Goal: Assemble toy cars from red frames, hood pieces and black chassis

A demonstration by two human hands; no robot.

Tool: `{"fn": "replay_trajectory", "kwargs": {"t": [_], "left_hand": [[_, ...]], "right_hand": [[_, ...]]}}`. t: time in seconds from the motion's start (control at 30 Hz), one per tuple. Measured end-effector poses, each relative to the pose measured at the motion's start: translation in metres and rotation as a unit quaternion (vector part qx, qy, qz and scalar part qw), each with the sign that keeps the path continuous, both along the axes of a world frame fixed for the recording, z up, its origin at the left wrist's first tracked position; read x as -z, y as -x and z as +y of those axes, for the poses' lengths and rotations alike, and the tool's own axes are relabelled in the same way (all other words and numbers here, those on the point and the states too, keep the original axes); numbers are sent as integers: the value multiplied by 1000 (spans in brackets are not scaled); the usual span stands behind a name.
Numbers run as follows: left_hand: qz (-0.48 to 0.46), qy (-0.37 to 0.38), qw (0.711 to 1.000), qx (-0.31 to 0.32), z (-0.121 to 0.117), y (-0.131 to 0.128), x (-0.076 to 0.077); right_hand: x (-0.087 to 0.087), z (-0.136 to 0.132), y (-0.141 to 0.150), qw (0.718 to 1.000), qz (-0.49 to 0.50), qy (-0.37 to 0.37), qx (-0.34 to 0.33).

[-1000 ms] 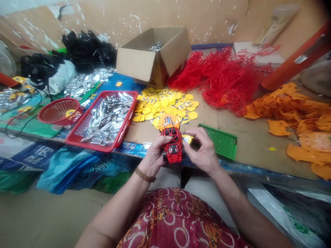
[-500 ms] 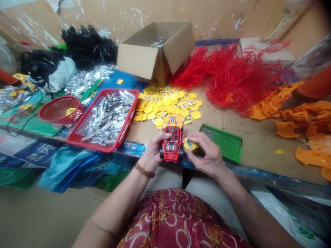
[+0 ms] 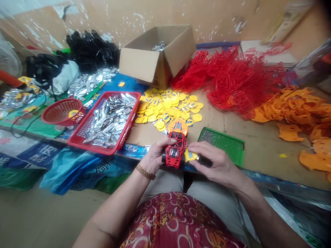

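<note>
My left hand [image 3: 159, 151] is closed around a toy car [image 3: 176, 148] with a red lattice frame, black wheels and an orange front with blue markings. The thumb lies on top of the frame. At the car's right side, my right hand [image 3: 217, 163] pinches a small yellow plastic panel [image 3: 191, 156] with a dark-blue marking. Its edge is close to the frame; whether they touch I cannot tell. Something dark shows between the right fingers, too unclear to name. Just beyond the car lies a heap of similar yellow panels [image 3: 169, 103].
A red basket of silvery pieces [image 3: 113, 150] and a round red basket [image 3: 58, 120] stand left. Behind are a cardboard box [image 3: 139, 63] and red frames [image 3: 232, 79]. To the right are a green tray [image 3: 239, 156] with tiny metal bits and orange shells [image 3: 297, 103].
The yellow panel has tilted and sits lower beside the car in my right hand. At the right, another person's arm in an orange sleeve has drawn back from the orange shells.
</note>
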State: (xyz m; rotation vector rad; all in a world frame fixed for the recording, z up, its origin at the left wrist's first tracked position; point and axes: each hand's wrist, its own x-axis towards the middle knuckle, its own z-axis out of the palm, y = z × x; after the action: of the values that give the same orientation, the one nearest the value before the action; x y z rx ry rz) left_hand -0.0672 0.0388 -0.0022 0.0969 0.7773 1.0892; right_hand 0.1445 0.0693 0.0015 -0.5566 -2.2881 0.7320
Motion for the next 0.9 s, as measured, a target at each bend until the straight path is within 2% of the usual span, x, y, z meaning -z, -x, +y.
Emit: {"fn": "replay_trajectory", "kwargs": {"t": [0.1, 0.17, 0.23, 0.33, 0.4, 0.47, 0.6, 0.77, 0.9], "left_hand": [[5, -21, 1000, -2, -3, -1, -1], [20, -48, 999, 0, -6, -2, -4], [43, -76, 996, 3, -10, -5, -9], [64, -93, 994, 12, -15, -13, -15], [72, -107, 992, 13, -17, -20, -17], [76, -122, 990, 0, -18, -26, -17], [64, -125, 990, -30, -19, -33, -15], [50, -128, 990, -35, -18, -34, -12], [75, -126, 988, -49, -16, -35, -10]], "right_hand": [[-5, 1, -7, 999, 0, 29, -19], [-9, 2, -12, 999, 11, 43, -5], [-11, 1, -16, 996, 51, 44, 53], [-13, -2, -12, 973, 150, 55, 165], [-13, -6, -3, 959, 193, 75, 194], [-13, -10, 7, 957, 205, 77, 190], [-11, -15, 20, 963, 195, 36, 184], [-5, -14, 20, 961, 188, 45, 197], [-1, -15, 18, 961, 199, 54, 183]]}}
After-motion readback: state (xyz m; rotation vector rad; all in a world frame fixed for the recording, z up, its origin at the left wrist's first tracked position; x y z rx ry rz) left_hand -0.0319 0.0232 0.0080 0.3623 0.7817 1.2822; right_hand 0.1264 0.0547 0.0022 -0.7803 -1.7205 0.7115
